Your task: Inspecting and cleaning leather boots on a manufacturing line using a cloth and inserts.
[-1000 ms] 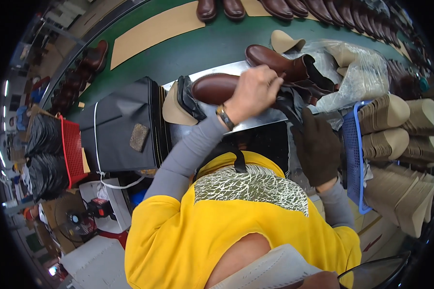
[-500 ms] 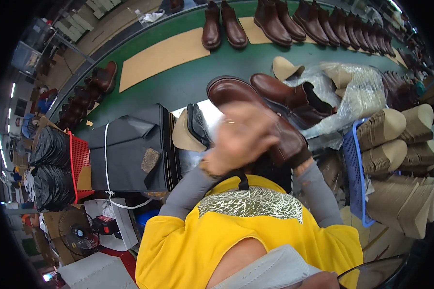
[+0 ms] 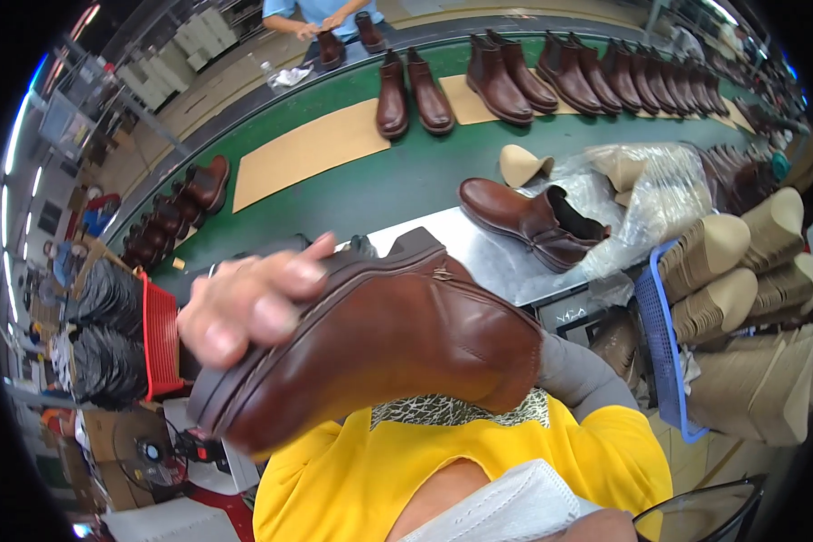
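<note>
The brown boot [image 3: 406, 339] is held up before the yellow shirt [image 3: 334, 488]; the left hand [image 3: 253, 303] is blurred, its fingers loosely curled over the sole, pressure unclear. The right hand's grip cannot be told, being hidden; the leather could be scuffed if the boot slips

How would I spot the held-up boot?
Find the yellow top at the bottom. Partly covering it, a big brown boot slants across, left hand at its sole. Unlike the boots lined up on the green table, it is held in the air.
</note>
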`<state>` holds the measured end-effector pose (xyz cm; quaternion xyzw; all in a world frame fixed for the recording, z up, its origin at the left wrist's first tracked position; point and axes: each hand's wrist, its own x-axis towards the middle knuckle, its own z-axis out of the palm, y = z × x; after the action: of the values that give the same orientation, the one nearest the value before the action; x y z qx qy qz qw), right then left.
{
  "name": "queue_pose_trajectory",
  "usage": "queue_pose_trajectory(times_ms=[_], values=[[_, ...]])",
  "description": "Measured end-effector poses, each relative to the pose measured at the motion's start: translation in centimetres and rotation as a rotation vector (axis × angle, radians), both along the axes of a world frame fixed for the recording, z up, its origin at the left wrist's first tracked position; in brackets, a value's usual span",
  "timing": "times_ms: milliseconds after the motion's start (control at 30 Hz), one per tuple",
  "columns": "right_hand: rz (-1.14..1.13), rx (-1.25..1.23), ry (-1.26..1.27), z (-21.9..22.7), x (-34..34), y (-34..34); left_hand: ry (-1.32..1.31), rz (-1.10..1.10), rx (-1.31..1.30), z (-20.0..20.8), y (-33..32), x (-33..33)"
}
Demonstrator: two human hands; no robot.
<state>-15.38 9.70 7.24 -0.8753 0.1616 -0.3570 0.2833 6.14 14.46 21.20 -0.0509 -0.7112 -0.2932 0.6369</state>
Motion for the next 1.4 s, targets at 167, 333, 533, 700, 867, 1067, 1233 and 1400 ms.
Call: queue_pose_trajectory(times_ms=[167,333,533,700,867,1067,1233,1400], values=[[-0.020,0.144,-0.039,0.6,-1.9,0.0,0.134,0.045,0.029,-0.8,-1.4,-1.4],[0.026,0.266,-0.054,2.0,0.0,-4.3,-0.015,0.275,0.532,-1.0,-4.0,-0.3],[0.115,0.427,-0.094,1.9,-3.1,-4.6,0.174,0.379,0.676,-4.2,-3.3,0.4],[0.156,0.145,-0.059,3.4,-3.7,-4.0,0.349,0.475,0.732,-5.8,-2.9,2.3],[0.302,-0.109,0.252,-2.8,-4.1,-4.7,0.270,0.497,0.734,-6.0,-3.4,0.9],[0.283,-0.091,0.512,-1.1,7.7,-6.9,0.335,-0.187,0.559,-6.6,-5.3,-2.6],[0.359,-0.094,0.746,-1.0,-1.1,-6.3,0.479,0.444,0.992,-10.0,-8.3,0.9],[0.403,-0.099,0.949,-0.7,5.3,-14.0,-0.237,1.349,0.749,-18.2,-12.1,0.8]])
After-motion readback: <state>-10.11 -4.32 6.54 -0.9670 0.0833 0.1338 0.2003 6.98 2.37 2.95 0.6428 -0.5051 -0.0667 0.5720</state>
